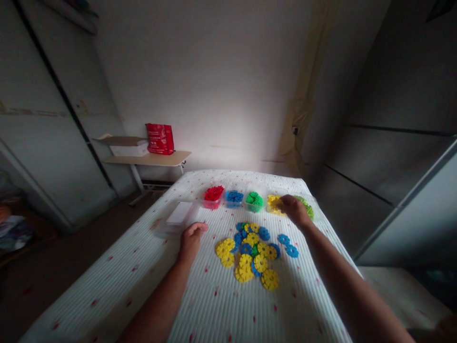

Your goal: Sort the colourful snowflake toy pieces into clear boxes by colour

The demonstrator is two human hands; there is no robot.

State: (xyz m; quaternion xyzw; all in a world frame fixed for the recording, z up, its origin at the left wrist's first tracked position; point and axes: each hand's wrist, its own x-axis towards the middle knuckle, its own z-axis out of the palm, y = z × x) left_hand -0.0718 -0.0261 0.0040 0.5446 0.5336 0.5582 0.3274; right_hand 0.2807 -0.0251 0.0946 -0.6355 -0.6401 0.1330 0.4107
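**Right hand at a tub of yellow discs, loose discs spread in front**

From where I stand, left to right: a clear plastic tray (161, 229) lies on a white quilted cover (143, 286), a white rectangle (180, 213) on it. Just beside it, the person's left hand (192, 238) is half curled; I cannot tell whether its grip holds anything. Beyond, in a row, stand a tub of red pieces (214, 193), one of blue pieces (234, 196) and one of green pieces (254, 198). Nearer the person lies a loose pile of notched discs (260, 263), mostly yellow and blue; two blue discs (292, 251) sit apart at its right. Next in the row is the yellow tub (274, 204), where the right hand (295, 210) has its fingertips. That grip looks bent inward, but I cannot tell if a disc is pinched. Light-green pieces (307, 208) show behind the wrist. Good handling here likely calls for fingertips low over the yellow tub, a light touch on its wall, and a wrist clear of its neighbour.
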